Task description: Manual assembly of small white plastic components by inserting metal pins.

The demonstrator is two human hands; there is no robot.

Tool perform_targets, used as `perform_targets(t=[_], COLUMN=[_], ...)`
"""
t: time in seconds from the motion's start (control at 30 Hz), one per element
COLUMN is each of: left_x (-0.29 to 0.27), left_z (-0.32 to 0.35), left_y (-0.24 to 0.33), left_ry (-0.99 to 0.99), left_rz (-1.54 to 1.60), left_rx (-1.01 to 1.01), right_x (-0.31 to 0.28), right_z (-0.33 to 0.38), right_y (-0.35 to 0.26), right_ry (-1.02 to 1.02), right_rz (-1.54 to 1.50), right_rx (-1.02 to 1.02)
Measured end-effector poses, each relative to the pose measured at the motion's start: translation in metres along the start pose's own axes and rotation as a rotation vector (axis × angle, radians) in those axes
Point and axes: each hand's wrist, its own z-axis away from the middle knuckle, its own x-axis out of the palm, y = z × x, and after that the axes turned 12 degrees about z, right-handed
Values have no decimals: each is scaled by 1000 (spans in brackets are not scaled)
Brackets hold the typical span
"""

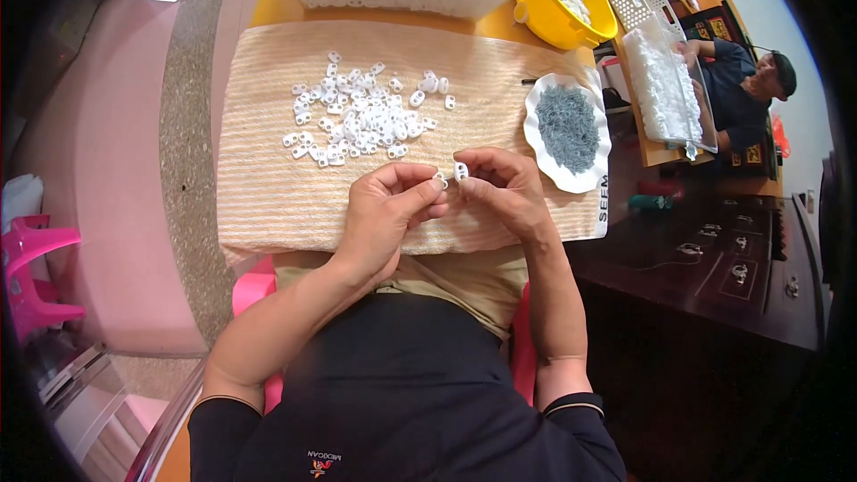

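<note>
Between the fingertips of my right hand is a small white plastic piece with two holes, held upright. My left hand pinches another small white plastic piece, partly hidden by the fingers. The two pieces are close together but apart, over the striped cloth. Beyond my hands lies a loose pile of white two-holed plastic pieces. To the right, a white scalloped dish holds a heap of thin grey metal bits, too small to make out singly.
At the table's far side stand a clear bin full of white pieces and a yellow basin. At right, a person reaches to another bin of white pieces. A pink stool stands on the left floor.
</note>
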Motion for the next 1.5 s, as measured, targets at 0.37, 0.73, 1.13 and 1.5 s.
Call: perform_targets(t=[0.37,0.73,1.13,1.5], left_x=[2,0,2,3], left_z=[1,0,1,2], left_y=[2,-1,-1,-1], left_ry=[6,-2,-13,2], left_rz=[-33,-43,-51,-70], left_rx=[-23,-15,-10,-18], right_x=[1,2,6,6], right_z=[2,2,3,5], right_y=[3,3,2,1], right_ry=[-31,-45,-55,-70], right_rz=[-71,-84,-70,-123], right_rx=[26,-20,-22,-16])
